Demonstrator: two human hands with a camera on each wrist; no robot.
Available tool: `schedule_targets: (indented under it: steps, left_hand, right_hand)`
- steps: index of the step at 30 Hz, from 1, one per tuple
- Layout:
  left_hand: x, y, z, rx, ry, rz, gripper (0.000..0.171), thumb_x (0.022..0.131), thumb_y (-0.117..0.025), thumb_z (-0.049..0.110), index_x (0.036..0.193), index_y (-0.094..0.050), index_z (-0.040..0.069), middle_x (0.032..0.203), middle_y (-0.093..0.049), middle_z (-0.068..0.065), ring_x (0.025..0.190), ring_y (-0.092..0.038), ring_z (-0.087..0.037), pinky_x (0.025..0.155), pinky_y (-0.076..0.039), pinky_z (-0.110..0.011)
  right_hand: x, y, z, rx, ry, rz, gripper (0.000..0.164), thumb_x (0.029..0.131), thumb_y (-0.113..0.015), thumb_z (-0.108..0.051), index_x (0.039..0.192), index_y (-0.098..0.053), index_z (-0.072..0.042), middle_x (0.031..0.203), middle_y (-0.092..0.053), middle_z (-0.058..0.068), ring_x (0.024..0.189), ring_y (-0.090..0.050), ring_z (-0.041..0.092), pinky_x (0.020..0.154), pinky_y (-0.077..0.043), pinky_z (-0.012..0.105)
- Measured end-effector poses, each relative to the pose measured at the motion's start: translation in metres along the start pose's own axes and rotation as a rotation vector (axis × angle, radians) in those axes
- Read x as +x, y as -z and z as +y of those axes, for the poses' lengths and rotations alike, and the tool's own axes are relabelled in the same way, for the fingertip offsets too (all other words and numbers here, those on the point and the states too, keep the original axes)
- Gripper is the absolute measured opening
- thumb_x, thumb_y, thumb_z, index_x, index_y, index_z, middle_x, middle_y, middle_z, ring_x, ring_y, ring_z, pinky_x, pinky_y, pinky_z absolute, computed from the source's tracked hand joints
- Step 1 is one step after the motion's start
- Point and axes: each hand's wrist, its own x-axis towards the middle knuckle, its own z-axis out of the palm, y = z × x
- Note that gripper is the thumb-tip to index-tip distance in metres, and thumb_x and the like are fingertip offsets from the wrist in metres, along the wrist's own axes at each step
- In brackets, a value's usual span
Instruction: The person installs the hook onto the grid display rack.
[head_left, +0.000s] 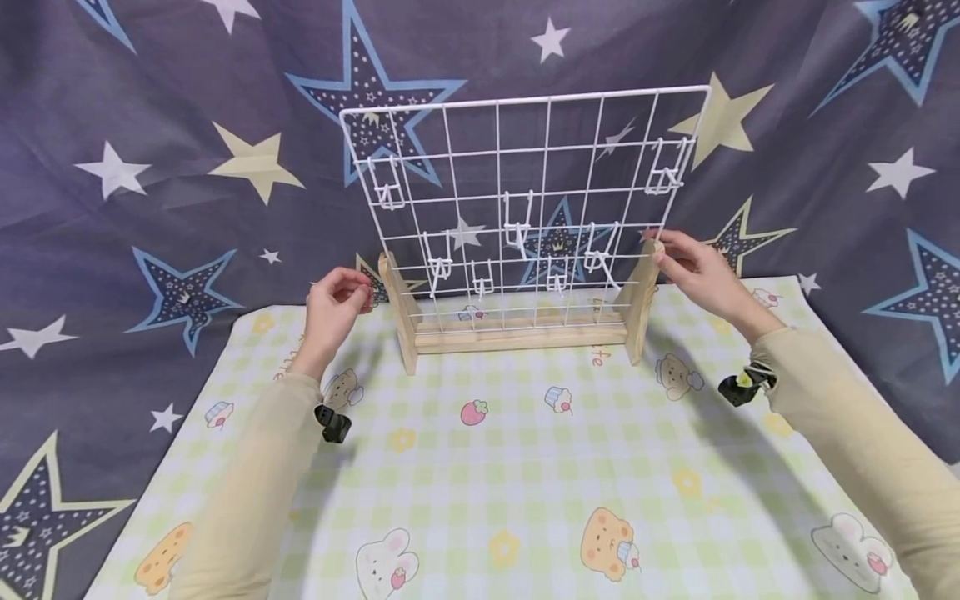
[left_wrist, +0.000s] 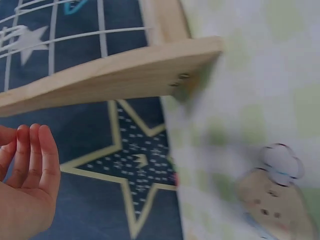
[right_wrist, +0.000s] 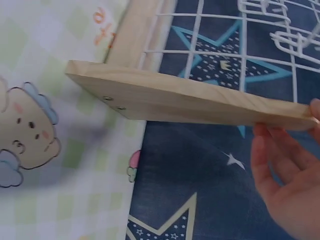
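A white wire grid panel (head_left: 525, 102) stands upright in a wooden stand (head_left: 517, 340), leaning slightly back. Several white wire hooks (head_left: 438, 268) hang on its bars at different heights. My right hand (head_left: 697, 271) pinches the upper end of the right wooden side piece (right_wrist: 200, 97), with the thumb at its front edge and fingertips against its outer face. To the left, my left hand (head_left: 337, 308) hovers beside the left wooden side piece (left_wrist: 115, 72), apart from it. Its fingers are loosely bent and hold nothing.
A checked cloth with cartoon prints covers the table (head_left: 450, 475) under the stand. Behind hangs a dark curtain (head_left: 187, 242) patterned with stars. Small black wrist cameras (head_left: 332, 423) sit on both sleeves. Screw heads (right_wrist: 115, 102) show low on the right side piece.
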Motion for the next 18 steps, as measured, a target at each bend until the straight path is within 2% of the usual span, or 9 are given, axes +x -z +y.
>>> schedule_targets:
  steps: [2,6,9,12,15,18]
  left_hand:
    - [-0.003,0.001,-0.01,0.014,0.018,-0.015,0.017,0.089,-0.05,-0.012,0.102,-0.054,-0.022,0.096,-0.057,-0.038,0.067,-0.061,-0.007,0.067,-0.055,-0.025]
    - [-0.007,0.004,-0.038,0.04,0.06,-0.036,0.017,0.09,-0.05,-0.011,0.103,-0.055,-0.02,0.093,-0.059,-0.031,0.07,-0.061,-0.01,0.066,-0.055,-0.025]
    - [-0.009,0.005,-0.058,0.057,0.093,-0.041,0.017,0.091,-0.051,-0.008,0.105,-0.057,-0.016,0.092,-0.061,-0.022,0.072,-0.061,-0.008,0.066,-0.055,-0.023]
    - [-0.012,0.007,-0.069,0.088,0.108,-0.048,0.017,0.092,-0.051,-0.006,0.105,-0.058,-0.013,0.094,-0.061,-0.02,0.074,-0.06,-0.007,0.067,-0.055,-0.024]
    - [-0.016,0.009,-0.076,0.166,0.101,-0.061,0.017,0.092,-0.052,-0.004,0.105,-0.059,-0.01,0.097,-0.062,-0.022,0.077,-0.061,-0.01,0.07,-0.055,-0.027]
    - [-0.019,0.011,-0.08,0.3,0.073,-0.09,0.017,0.092,-0.054,-0.001,0.106,-0.061,-0.006,0.101,-0.065,-0.022,0.086,-0.063,-0.02,0.077,-0.054,-0.034]
  right_hand:
    - [0.0,0.001,-0.001,0.002,0.013,-0.002,0.041,0.101,-0.052,-0.02,0.139,-0.05,-0.005,0.131,-0.055,0.022,0.097,-0.054,-0.006,0.075,-0.045,0.014]
    - [0.0,0.004,-0.002,0.006,0.03,-0.014,0.041,0.1,-0.052,-0.018,0.138,-0.05,-0.003,0.133,-0.054,0.021,0.102,-0.057,0.002,0.076,-0.044,0.013]
    - [-0.001,0.006,-0.004,-0.025,0.024,-0.012,0.041,0.101,-0.052,-0.02,0.139,-0.05,-0.005,0.132,-0.055,0.02,0.106,-0.061,0.017,0.077,-0.043,0.013]
    - [-0.004,0.008,-0.004,-0.081,0.009,0.006,0.042,0.101,-0.052,-0.024,0.14,-0.05,-0.008,0.129,-0.057,0.02,0.105,-0.061,0.032,0.075,-0.043,0.014]
    - [-0.007,0.008,-0.002,-0.123,0.018,0.026,0.044,0.1,-0.052,-0.024,0.14,-0.048,-0.006,0.124,-0.059,0.023,0.101,-0.061,0.039,0.073,-0.042,0.015]
    - [-0.01,0.008,0.003,-0.137,0.022,0.04,0.043,0.1,-0.052,-0.022,0.14,-0.047,-0.005,0.123,-0.059,0.024,0.101,-0.06,0.041,0.074,-0.041,0.015]
